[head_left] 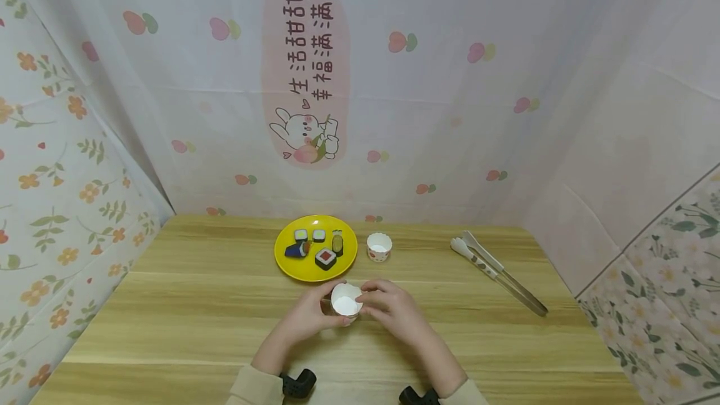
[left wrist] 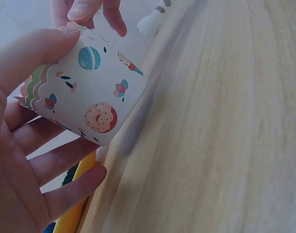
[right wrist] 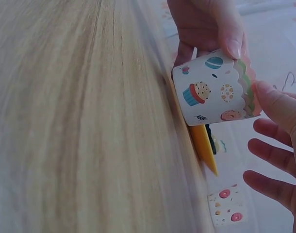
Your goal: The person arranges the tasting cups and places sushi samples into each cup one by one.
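Note:
A small stack of paper baking cups [head_left: 347, 300] is held above the table's near middle. Its side is printed with donuts and macarons, and several scalloped rims show in the left wrist view. My left hand [head_left: 315, 312] grips the stack from the left, thumb near the rim [left wrist: 36, 56]. From the other side, my right hand [head_left: 390, 308] pinches the rim between thumb and fingers; in the right wrist view its thumb lies on the scalloped edge [right wrist: 279, 109] and its other fingers are spread. Another paper baking cup [head_left: 379, 247] stands upright on the table beyond the hands.
A yellow plate [head_left: 287, 267] with several toy sushi pieces [head_left: 325, 259] lies just beyond my left hand. To the right, tongs [head_left: 500, 274] with white tips rest on the wooden table [head_left: 185, 311]. A printed curtain [head_left: 427, 142] hangs behind the table.

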`<act>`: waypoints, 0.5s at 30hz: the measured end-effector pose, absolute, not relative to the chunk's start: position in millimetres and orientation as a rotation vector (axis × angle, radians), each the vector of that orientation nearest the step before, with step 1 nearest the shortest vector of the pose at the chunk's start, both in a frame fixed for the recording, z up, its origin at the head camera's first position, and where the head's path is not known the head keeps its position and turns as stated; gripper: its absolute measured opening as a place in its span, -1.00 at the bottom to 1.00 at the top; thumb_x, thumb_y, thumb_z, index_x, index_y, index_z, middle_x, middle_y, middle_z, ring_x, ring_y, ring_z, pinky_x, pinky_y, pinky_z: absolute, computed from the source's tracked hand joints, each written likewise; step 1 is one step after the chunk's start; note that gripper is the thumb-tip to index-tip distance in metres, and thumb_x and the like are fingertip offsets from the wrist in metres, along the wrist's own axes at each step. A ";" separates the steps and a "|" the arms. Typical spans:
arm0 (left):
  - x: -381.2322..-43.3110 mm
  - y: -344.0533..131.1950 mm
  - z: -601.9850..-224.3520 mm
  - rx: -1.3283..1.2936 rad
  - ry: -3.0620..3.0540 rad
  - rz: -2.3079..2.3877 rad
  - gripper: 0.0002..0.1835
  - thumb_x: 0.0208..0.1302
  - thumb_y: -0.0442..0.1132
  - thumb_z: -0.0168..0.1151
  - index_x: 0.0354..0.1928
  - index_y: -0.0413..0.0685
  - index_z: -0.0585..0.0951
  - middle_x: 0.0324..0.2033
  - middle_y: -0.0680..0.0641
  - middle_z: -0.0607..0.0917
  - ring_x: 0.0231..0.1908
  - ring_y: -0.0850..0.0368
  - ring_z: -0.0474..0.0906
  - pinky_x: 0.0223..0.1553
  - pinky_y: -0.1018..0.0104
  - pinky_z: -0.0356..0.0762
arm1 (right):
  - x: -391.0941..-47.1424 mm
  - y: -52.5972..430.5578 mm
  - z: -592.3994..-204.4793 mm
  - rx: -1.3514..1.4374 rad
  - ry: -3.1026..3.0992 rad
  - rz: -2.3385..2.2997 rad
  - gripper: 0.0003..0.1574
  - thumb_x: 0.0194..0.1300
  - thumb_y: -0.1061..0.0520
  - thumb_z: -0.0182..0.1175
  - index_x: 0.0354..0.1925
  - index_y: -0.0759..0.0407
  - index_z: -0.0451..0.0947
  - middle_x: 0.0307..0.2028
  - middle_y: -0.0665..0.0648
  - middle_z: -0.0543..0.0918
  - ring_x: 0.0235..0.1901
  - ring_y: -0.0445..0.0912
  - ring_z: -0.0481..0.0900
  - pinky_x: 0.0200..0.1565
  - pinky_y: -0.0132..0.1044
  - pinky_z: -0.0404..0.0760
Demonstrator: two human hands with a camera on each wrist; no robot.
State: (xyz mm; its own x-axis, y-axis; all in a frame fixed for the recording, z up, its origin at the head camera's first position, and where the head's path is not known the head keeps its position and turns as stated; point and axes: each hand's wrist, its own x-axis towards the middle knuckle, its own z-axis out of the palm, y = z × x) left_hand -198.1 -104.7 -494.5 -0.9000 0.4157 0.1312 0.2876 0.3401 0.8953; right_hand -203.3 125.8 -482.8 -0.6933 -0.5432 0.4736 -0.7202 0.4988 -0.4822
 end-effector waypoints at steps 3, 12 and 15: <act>-198.3 -104.1 -495.0 0.671 2.478 1.607 -0.18 0.00 -0.05 0.51 0.29 -0.20 0.41 0.03 0.04 0.59 -0.08 0.07 0.51 -0.06 0.12 0.48 | -203.2 126.6 -482.9 1.081 -2.478 0.980 -0.81 0.12 0.13 0.39 -0.22 0.01 0.73 -0.06 -0.03 0.62 -0.06 -0.15 0.56 -0.08 -0.26 0.60; -197.9 -103.4 -495.1 0.679 2.466 1.621 -0.28 -0.01 -0.05 0.52 0.22 -0.07 0.48 -0.02 0.09 0.61 -0.13 0.08 0.52 -0.10 0.17 0.46 | -201.7 128.2 -482.8 1.113 -2.449 0.951 -0.81 0.10 0.17 0.39 -0.24 0.02 0.73 -0.10 -0.02 0.63 -0.07 -0.16 0.55 -0.05 -0.28 0.59; -198.2 -103.3 -495.3 0.678 2.470 1.604 -0.26 -0.01 -0.04 0.52 0.23 -0.09 0.47 -0.01 0.07 0.61 -0.13 0.08 0.52 -0.10 0.15 0.46 | -201.2 128.5 -481.5 1.120 -2.453 0.941 -0.82 0.11 0.18 0.39 -0.24 0.02 0.73 -0.11 -0.02 0.63 -0.06 -0.16 0.55 -0.06 -0.29 0.59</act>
